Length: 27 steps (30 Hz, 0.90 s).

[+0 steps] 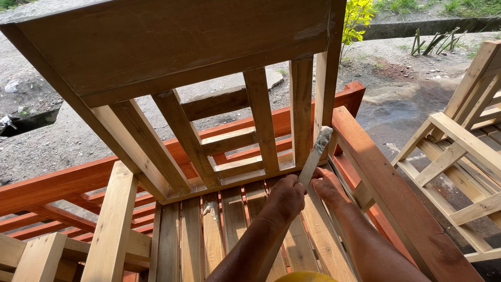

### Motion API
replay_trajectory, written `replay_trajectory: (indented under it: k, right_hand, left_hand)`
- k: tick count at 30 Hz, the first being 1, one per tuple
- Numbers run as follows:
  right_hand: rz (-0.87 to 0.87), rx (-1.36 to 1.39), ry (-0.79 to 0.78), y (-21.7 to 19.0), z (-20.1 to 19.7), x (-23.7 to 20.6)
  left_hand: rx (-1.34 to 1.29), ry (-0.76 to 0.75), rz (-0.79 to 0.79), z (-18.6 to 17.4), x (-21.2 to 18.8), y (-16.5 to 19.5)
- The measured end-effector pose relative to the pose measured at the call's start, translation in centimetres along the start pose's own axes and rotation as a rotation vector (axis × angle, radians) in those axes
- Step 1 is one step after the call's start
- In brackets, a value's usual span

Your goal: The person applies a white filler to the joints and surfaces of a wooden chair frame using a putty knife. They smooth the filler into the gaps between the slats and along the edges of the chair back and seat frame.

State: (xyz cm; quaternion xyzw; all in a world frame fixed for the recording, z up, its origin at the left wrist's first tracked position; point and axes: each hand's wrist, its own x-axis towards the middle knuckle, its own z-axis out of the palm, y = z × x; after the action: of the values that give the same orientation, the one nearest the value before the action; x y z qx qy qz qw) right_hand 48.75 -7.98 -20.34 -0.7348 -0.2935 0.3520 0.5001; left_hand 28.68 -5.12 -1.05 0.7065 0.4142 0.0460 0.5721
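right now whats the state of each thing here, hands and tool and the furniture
left hand: closed around the putty knife's lower end
right hand: fingers at the putty knife's shaft
putty knife: tilted up, pale filler on its tip, tip at the corner post
unpainted wooden chair: bare wood, lying tipped over the red piece
red-stained frame: stained, under the chair
second bare chair: unpainted, untouched, off to the right

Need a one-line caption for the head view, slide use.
Left hand and right hand work a putty knife against an unfinished wooden chair.
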Motion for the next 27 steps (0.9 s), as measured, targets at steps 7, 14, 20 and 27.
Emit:
replay_trajectory:
  k: [7, 14, 20, 27]
  right_hand:
    - [-0.026, -0.394, 0.266, -1.1, -0.2, -0.5]
    - [-0.077, -0.778, 0.164, -2.3, 0.8, 1.5]
    - [-0.216, -0.927, 0.0, -2.9, -0.1, 5.0]
    - [-0.183, -0.822, -0.061, -3.7, 0.4, 4.1]
  left_hand:
    - [0.068, 0.051, 0.068, -0.2, 0.5, -0.5]
    - [0.078, 0.036, 0.048, -0.1, 0.0, -0.1]
    - [0.04, 0.002, 0.039, 0.0, -0.3, 0.3]
    - [-0.118, -0.052, 0.01, 0.3, -0.3, 0.2]
